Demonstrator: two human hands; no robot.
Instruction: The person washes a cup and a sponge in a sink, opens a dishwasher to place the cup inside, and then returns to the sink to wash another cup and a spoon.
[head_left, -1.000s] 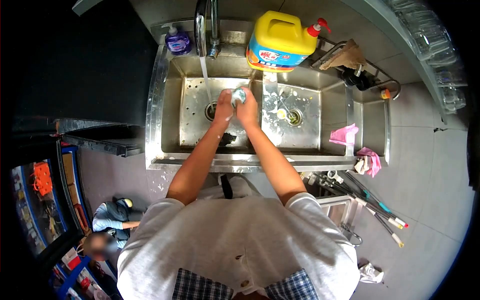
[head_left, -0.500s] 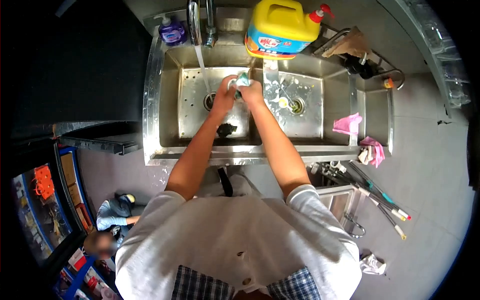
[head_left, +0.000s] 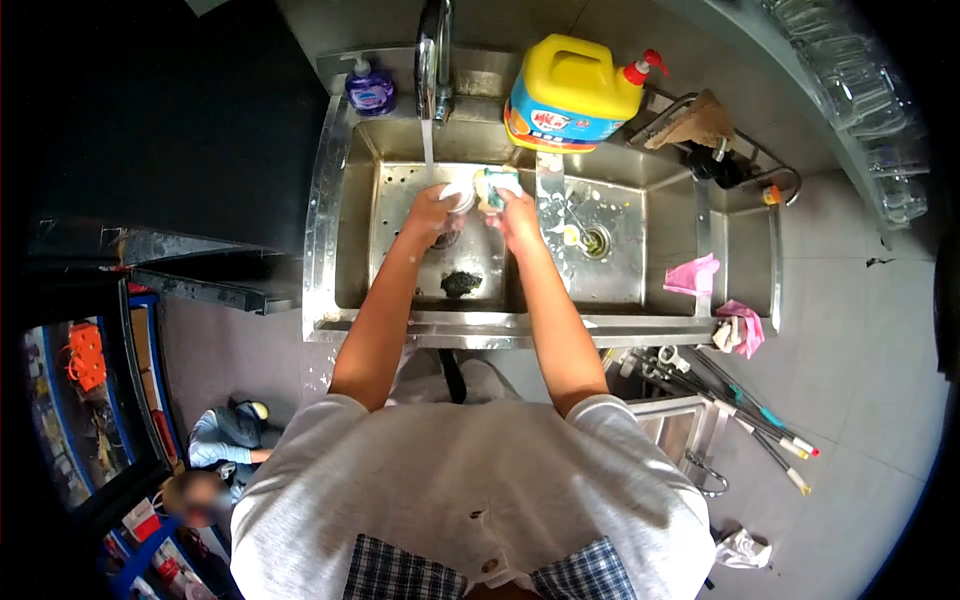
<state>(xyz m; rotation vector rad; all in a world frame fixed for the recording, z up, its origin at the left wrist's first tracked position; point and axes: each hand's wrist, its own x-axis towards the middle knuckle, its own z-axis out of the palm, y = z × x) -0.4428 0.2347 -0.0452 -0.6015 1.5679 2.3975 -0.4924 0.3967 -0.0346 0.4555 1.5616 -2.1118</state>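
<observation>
Over the left sink basin (head_left: 400, 290), my left hand (head_left: 428, 216) is closed round a small white round dish (head_left: 459, 196); whether it is a cup or a shallow bowl is hard to make out. Just to its right, my right hand (head_left: 518, 216) grips a green and yellow sponge (head_left: 494, 188) with white foam on it. The dish and the sponge are close together. Water runs from the tap (head_left: 430, 75) beside my left hand. A dark scrubbing pad (head_left: 461, 284) lies on the basin floor below my hands.
A yellow detergent jug (head_left: 570, 95) and a purple soap bottle (head_left: 370, 90) stand behind the basins. Suds and scraps surround the right drain (head_left: 595, 241). Pink cloths (head_left: 692, 275) hang over the right edges. Poles (head_left: 760, 420) lie on the floor; a person (head_left: 225, 440) is at lower left.
My hands have drawn apart, so the white dish and the sponge now show separately. The whole view has shifted, with the sink lower in the picture. Water still runs.
</observation>
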